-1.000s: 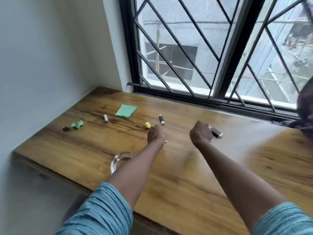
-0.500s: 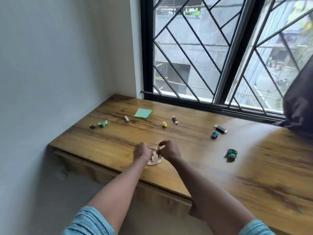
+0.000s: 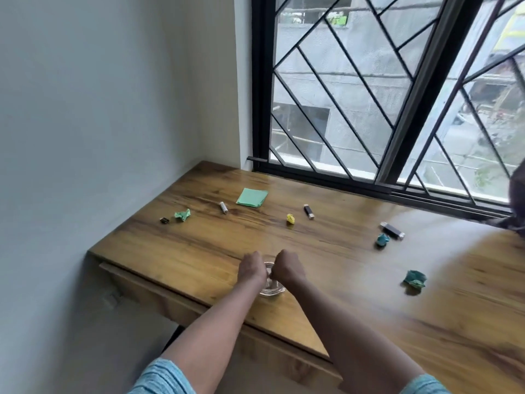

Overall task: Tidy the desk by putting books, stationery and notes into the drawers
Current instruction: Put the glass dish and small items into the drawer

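Teal-blue sleeves (image 3: 162,378) frame two bare forearms reaching forward across the front edge of a wooden desk (image 3: 199,251). The left hand (image 3: 251,268) and right hand (image 3: 287,268) meet, knuckles up, over a clear glass dish (image 3: 271,292) just inside that edge. Each grip curls downward out of sight; whether it holds anything cannot be told. Bare wood surrounds the dish. Well apart to the right sits a crumpled teal paper (image 3: 414,279). Farther back lie a smaller teal wad (image 3: 382,240) just beside a dark stick (image 3: 392,231), a yellow wad (image 3: 290,218), and a flat green note (image 3: 252,197) nearer the window (image 3: 341,109).
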A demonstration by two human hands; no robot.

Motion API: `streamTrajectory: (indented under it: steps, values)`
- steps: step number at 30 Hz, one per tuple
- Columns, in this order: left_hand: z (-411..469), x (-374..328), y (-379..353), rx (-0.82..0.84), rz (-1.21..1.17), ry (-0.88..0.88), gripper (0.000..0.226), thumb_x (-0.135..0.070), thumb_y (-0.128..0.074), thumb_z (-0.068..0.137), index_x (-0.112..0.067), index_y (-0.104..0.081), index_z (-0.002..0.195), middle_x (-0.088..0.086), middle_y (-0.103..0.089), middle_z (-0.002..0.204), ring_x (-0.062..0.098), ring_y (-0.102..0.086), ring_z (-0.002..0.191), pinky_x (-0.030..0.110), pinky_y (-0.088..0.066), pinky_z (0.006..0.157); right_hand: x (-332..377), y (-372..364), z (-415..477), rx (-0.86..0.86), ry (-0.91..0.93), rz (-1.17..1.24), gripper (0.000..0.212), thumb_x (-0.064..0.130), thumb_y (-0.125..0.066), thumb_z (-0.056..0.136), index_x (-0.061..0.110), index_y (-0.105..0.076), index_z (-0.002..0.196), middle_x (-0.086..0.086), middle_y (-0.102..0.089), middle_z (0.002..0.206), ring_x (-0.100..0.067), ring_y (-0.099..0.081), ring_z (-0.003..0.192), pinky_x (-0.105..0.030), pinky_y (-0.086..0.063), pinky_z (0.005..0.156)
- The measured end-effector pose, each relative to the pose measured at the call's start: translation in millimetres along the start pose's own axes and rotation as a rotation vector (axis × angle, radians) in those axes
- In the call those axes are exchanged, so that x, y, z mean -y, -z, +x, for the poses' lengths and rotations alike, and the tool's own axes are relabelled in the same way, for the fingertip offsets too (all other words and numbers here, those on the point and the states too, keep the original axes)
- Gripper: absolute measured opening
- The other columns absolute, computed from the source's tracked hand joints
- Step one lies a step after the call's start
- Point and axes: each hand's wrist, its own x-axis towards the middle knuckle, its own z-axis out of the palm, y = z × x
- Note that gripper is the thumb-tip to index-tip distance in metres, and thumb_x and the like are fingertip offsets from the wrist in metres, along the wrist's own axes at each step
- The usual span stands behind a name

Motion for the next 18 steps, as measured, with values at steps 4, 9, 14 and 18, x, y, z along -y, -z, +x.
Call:
streamTrajectory:
  steps: [4,9,14,18]
  values:
    - [9,-6,11,0.012,0.025,0.008,0.034,0.005,-0.039,0.093,0.004,-0.063,0.116,0.021,-0.063,0.122,0.031,-0.061,0.115,0.033,-0.049,0.093,6,1,11,0.077,0.026,-0.093,0.032,0.008,-0.066,0.083,-0.001,-0.061,0.113,-0.019,-0.062,0.120,-0.033,-0.061,0.111,-0.035,-0.050,0.086]
    - [30,-10,35,0.028,-0.079,0.063,0.020,-0.002,-0.060,0.087,0.004,-0.070,0.102,0.018,-0.072,0.101,0.028,-0.072,0.094,0.034,-0.059,0.081,22,8,25,0.206,0.104,-0.172,0.024,0.002,-0.064,0.083,-0.006,-0.066,0.106,-0.021,-0.069,0.108,-0.031,-0.068,0.098,-0.033,-0.049,0.062]
    - [63,5,69,-0.050,-0.170,0.152,0.016,-0.011,-0.065,0.086,0.001,-0.073,0.093,0.014,-0.074,0.090,0.024,-0.074,0.081,0.034,-0.061,0.073,61,16,60,0.149,0.179,-0.124,0.021,0.002,-0.065,0.081,-0.007,-0.068,0.100,-0.023,-0.069,0.088,-0.030,-0.062,0.070,-0.028,-0.038,0.050]
    - [108,34,82,-0.124,-0.169,0.206,0.027,-0.012,-0.052,0.090,-0.002,-0.070,0.108,0.016,-0.068,0.109,0.028,-0.068,0.097,0.035,-0.058,0.083,95,7,97,0.075,0.195,-0.058,0.023,0.010,-0.069,0.081,-0.003,-0.067,0.100,-0.020,-0.068,0.107,-0.035,-0.065,0.098,-0.034,-0.051,0.069]
